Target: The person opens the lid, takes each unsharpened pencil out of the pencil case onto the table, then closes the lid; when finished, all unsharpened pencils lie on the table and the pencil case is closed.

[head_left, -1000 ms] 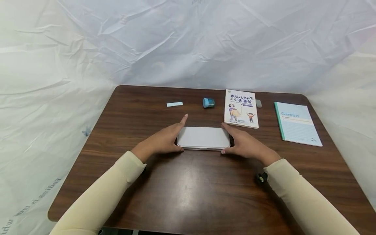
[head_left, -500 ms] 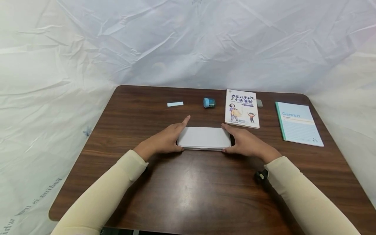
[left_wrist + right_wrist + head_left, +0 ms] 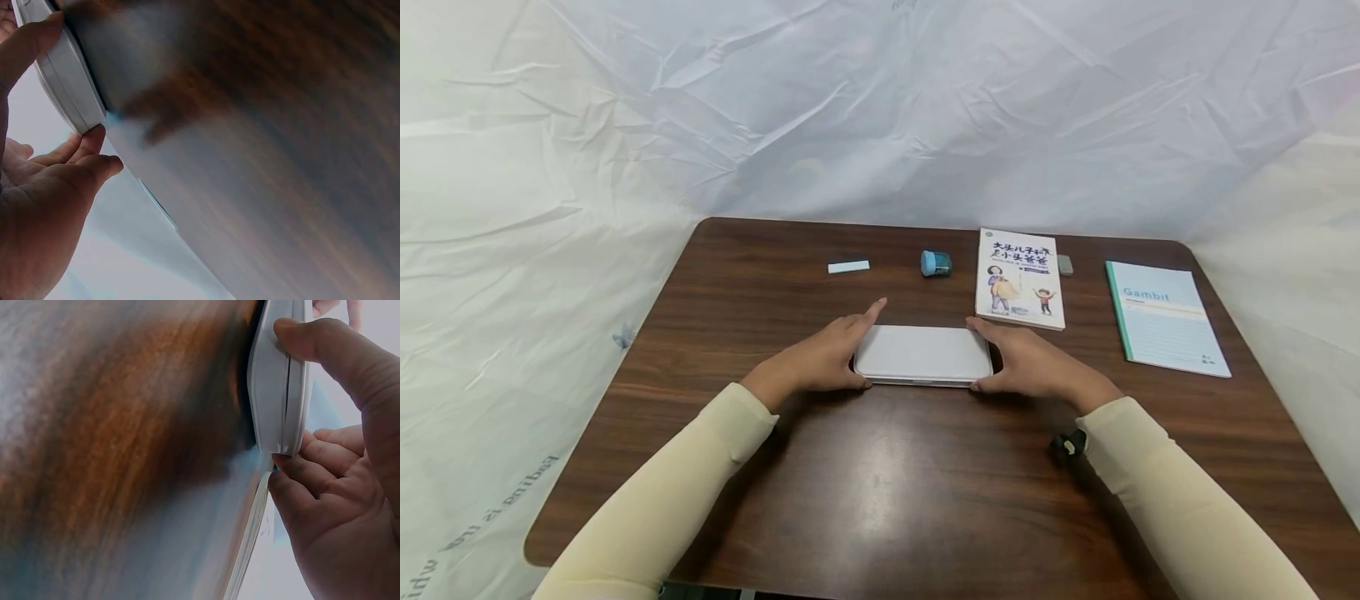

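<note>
A white pencil case [image 3: 922, 353], a long flat box with rounded corners, lies shut on the dark wooden table, its long side facing me. My left hand [image 3: 823, 354] grips its left end, thumb at the near side and fingers at the far corner. At the opposite end my right hand [image 3: 1033, 362] holds it the same way. The left wrist view shows the left thumb [image 3: 34, 44] pressed on the case's side. In the right wrist view, a seam runs along the pencil case [image 3: 275, 394], and the right thumb [image 3: 306, 339] touches it there.
Behind the case lie a pale blue-white strip [image 3: 848, 267] and a blue pencil sharpener [image 3: 936, 263]. A picture book [image 3: 1019, 279] is just beyond my right hand, with a small grey object [image 3: 1064, 265] beside it. Farther right is a notebook [image 3: 1168, 317] with a green spine.
</note>
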The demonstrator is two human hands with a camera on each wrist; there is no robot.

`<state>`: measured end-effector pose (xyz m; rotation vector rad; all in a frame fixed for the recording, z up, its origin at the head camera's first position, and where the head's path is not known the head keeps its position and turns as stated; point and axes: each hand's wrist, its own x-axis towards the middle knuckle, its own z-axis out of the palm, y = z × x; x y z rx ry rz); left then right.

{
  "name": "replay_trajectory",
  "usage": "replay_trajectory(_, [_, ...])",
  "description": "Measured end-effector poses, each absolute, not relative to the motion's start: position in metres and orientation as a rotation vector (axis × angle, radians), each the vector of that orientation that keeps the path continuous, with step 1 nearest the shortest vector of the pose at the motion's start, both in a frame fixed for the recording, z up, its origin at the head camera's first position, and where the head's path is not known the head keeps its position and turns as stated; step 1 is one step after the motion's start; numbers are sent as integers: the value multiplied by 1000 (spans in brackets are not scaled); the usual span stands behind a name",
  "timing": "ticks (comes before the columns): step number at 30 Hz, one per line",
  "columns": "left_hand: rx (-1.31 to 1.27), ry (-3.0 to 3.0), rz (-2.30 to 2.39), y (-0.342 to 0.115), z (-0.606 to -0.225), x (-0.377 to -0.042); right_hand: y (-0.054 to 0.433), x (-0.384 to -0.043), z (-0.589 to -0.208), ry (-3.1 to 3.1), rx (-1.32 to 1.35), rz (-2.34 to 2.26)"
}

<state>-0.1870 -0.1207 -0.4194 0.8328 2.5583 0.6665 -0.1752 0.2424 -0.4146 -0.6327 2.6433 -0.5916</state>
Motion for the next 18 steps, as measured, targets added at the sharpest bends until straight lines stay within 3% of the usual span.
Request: replay_trajectory(18, [766,2548,789,-124,-424,-186,258,-182,-407,2486,-568,-941])
